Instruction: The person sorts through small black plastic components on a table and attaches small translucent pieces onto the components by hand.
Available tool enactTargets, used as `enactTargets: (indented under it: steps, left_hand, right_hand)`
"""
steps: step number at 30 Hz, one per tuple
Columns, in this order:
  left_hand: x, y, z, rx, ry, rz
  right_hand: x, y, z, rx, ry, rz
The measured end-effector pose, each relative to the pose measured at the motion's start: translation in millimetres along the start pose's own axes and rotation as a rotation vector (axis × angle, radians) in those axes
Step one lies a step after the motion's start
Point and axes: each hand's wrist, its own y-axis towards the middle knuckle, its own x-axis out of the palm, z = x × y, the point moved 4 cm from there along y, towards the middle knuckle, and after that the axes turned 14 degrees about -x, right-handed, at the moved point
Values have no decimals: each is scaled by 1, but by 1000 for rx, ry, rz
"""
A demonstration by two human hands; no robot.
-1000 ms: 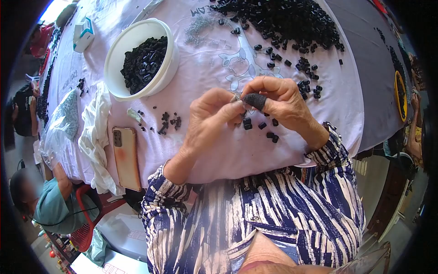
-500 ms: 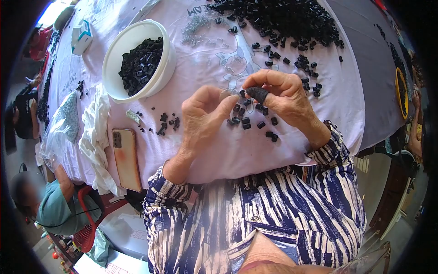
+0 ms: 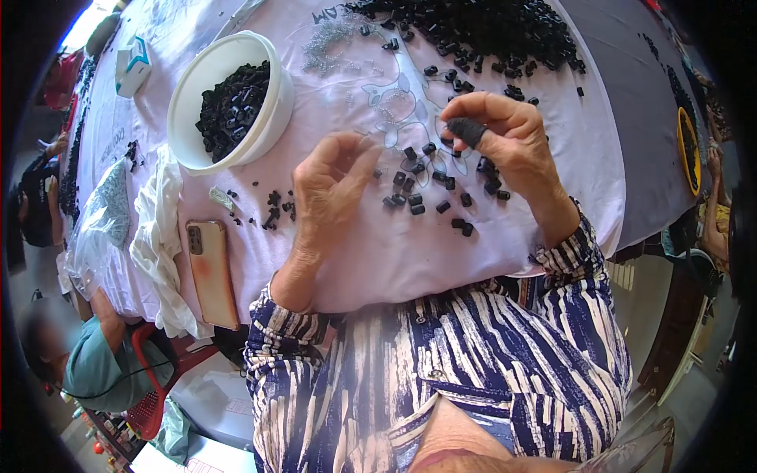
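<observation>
My left hand [image 3: 331,185] is above the cloth with thumb and index finger pinched together. Whatever may be between those fingertips is too small to make out. To its right, my right hand [image 3: 509,146] is also closed in a pinch, a black cover [image 3: 467,131] wrapped on its thumb. Dark bits show by its fingertips, but I cannot tell whether they are held or lie on the cloth. Several small black cylindrical pieces [image 3: 416,199] lie loose between and below the hands.
A white tub [image 3: 277,118] of black pieces stands at upper left. A large black heap [image 3: 489,35] spreads at the back. A phone [image 3: 211,272], white cloth [image 3: 160,236], plastic bag [image 3: 106,213] and small box [image 3: 132,67] lie leftward. A person in green [image 3: 102,359] sits at left.
My hands, fingertips close together around a small black piece before, have moved apart. The right hand has gone up and right, the left slightly left. The whole view has shifted a little.
</observation>
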Motion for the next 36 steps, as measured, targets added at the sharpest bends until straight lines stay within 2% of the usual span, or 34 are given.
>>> enactTargets:
  steps: [7,13,16,19,22,25,28,36]
  left_hand:
    - [-9,-13,10,224,510,-5]
    - [6,-4,13,500,734,78]
    - [18,-2,24,435,826,8]
    - [25,7,22,478,897,-77]
    - [25,15,17,423,875,-107]
    - [23,14,13,483,816,-64]
    - [23,12,15,443,746,-56]
    - [32,10,17,558,849,-69]
  right_hand:
    - [-7,-11,0,-30,0,-6]
    - [-8,-11,2,-68,-22,-12]
    - [-7,-11,2,-38,-19,-6]
    - [-4,-14,6,7,-123,-32]
    - [0,-15,7,-24,-130,-72]
    - [3,-14,4,-48,-103,-56]
    - [1,-15,2,-36,-109,-53]
    - [2,-18,1,10,-121,-85]
